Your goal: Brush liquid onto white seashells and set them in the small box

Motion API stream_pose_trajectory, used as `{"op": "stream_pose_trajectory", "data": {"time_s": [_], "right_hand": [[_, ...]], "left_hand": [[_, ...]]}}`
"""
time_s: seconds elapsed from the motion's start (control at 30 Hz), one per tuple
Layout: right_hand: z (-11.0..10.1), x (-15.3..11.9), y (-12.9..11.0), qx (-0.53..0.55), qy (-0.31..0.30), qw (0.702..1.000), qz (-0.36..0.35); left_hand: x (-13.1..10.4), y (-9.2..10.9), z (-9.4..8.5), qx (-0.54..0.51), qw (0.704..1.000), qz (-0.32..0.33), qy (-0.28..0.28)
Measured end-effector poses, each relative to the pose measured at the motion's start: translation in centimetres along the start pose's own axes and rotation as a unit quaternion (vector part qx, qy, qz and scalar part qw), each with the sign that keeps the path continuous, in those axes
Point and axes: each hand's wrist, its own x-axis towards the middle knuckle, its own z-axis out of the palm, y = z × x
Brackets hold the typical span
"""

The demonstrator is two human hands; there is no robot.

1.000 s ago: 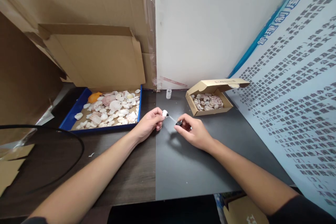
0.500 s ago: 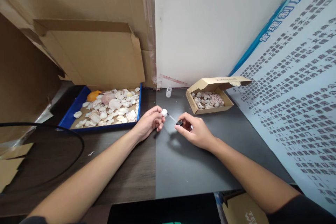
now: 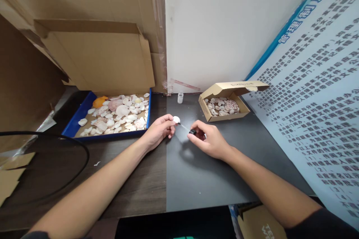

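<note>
Grip of the left hand (image 3: 160, 131), at the frame's centre, is narrow, thumb and fingers pinching a small white rounded shell (image 3: 176, 119). Just right of centre, the right hand (image 3: 209, 139) holds a slim applicator with a black cap (image 3: 193, 132) and clear stem, its dark tip at the shell's lower-right edge; contact is too small to confirm. Above them, a small clear labelled bottle (image 3: 180, 98) stands upright on the dark tabletop (image 3: 213, 183). Centre-left, an open blue-walled cardboard box (image 3: 73, 126) holds many shells; right of centre, an open brown cardboard box (image 3: 228, 118) holds more.
</note>
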Motion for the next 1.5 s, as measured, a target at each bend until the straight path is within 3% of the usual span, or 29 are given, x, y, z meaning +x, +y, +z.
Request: {"op": "stream_pose_trajectory", "data": {"time_s": [0.13,0.3,0.43,0.6,0.73,0.9,1.37,1.5], "right_hand": [[-0.16,0.12,0.09,-0.008,0.044,0.999,0.013],[-0.05,0.01,0.08,0.022,-0.004,1.000,-0.013],[-0.19,0.03,0.06,-0.003,0.048,0.999,0.009],[-0.32,0.06,-0.02,0.013,0.012,1.000,-0.008],[-0.30,0.04,0.06,0.007,0.032,0.999,0.000],[-0.32,-0.06,0.10,0.015,-0.014,1.000,-0.019],[-0.25,-0.05,0.08,0.009,0.013,1.000,-0.012],[-0.29,-0.08,0.08,0.021,-0.014,0.999,-0.028]], "left_hand": [[-0.03,-0.14,-0.05,-0.004,1.000,0.001,0.003],[-0.12,-0.11,0.15,0.011,1.000,0.016,-0.005],[-0.28,-0.01,0.36,0.028,0.999,0.027,-0.010],[-0.33,-0.04,0.38,0.045,0.998,0.028,-0.024],[-0.26,-0.03,0.24,0.048,0.998,0.019,-0.026],[-0.19,0.03,0.09,0.046,0.998,0.006,-0.038],[-0.15,-0.01,-0.13,0.016,0.999,-0.008,-0.049],[-0.06,-0.06,-0.18,0.009,0.998,-0.001,-0.068]]}}
